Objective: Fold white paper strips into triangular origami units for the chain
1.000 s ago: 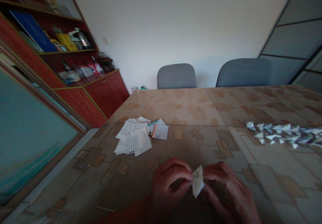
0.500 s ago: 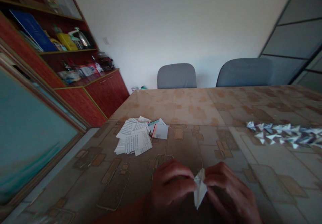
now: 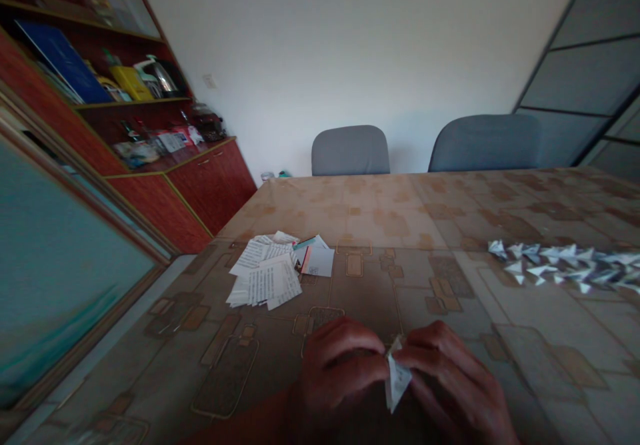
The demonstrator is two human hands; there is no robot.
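- The left hand [image 3: 335,365] is pinching the folded paper [image 3: 399,382] along its left side; its grip is closing fully on the paper, with no gap showing at the contact.
- The right hand [image 3: 453,368] is pressing its fingertips over the upper right of the folded paper. This grip is also closing on the paper, though shadow is hiding the lower fingers.
- The folded paper is hanging between the two hands, over the near part of the counter [image 3: 395,218], one pointed end aiming down.
- Compared with a moment ago, the right fingers are reaching farther across the paper's face, and its upper part is showing less while the lower part is presenting a flatter, three-cornered outline.
- That change is suggesting that the hands are pressing or adjusting a fold rather than releasing the piece; the exact crease is staying too blurred to tell.
- Beyond the left hand, printed slips [image 3: 273,284] are lying in a loose, overlapping pile, with a pink-edged card [image 3: 323,263] touching its right side.
- Well to the right, small folded pieces [image 3: 567,253] are standing close together in rough rows, apart from both hands.
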